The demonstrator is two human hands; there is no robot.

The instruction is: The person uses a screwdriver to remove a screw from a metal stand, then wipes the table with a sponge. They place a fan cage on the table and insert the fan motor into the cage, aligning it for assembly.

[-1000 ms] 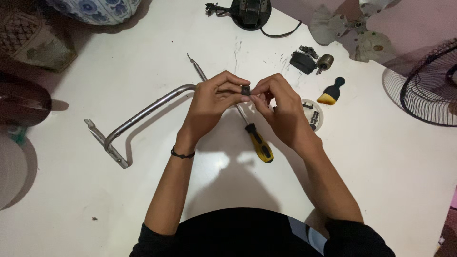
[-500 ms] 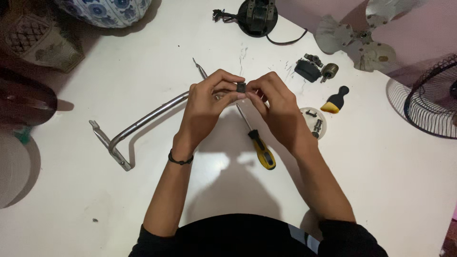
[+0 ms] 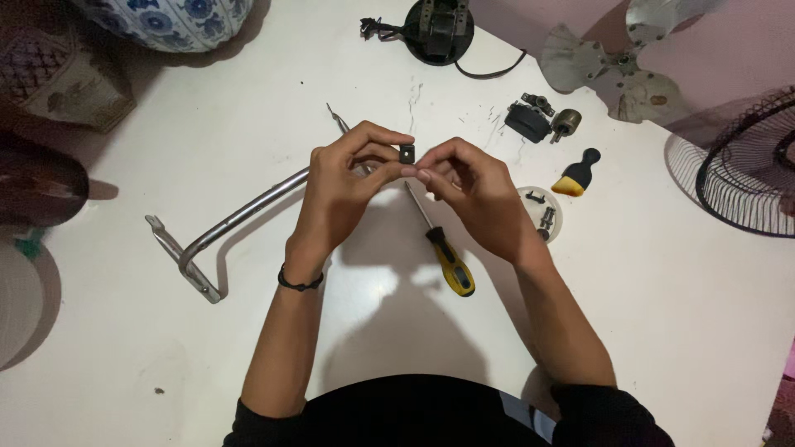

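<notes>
A small black square part is pinched between the fingertips of my left hand and my right hand, raised above the white table. Thumb and forefinger of each hand close on it from either side. A yellow and black screwdriver lies on the table just below my right hand, its shaft pointing up towards the part. A bent metal tube bracket lies left of my left hand.
A small round dish with screws sits right of my right hand. Beyond it lie a yellow brush, small black motor parts, a fan blade, a wire fan guard and a fan motor.
Both hands have shifted slightly left with the black part still held between them. My right fingers have loosened back a little, showing more of the part.
</notes>
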